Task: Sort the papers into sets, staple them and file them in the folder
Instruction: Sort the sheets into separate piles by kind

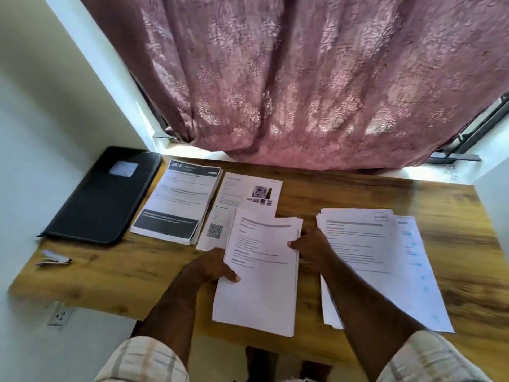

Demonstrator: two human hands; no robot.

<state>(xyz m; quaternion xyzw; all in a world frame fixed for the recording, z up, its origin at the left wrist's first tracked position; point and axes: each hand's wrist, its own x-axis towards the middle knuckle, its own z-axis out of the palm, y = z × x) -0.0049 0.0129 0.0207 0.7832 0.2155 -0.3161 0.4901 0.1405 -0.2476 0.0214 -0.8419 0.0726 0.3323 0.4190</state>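
Sorting underway — nothing filed yet.
We pinch one stack of papers [261, 271] in both hands' fingers [230, 277]; piles lie sorted, folder [102, 197] closed — stapling remains.

Bare wooden desk [344, 188] between right paper stack [369, 244] and curtain [303, 106]; left side crowded by folder [102, 197], printed sets [179, 199]
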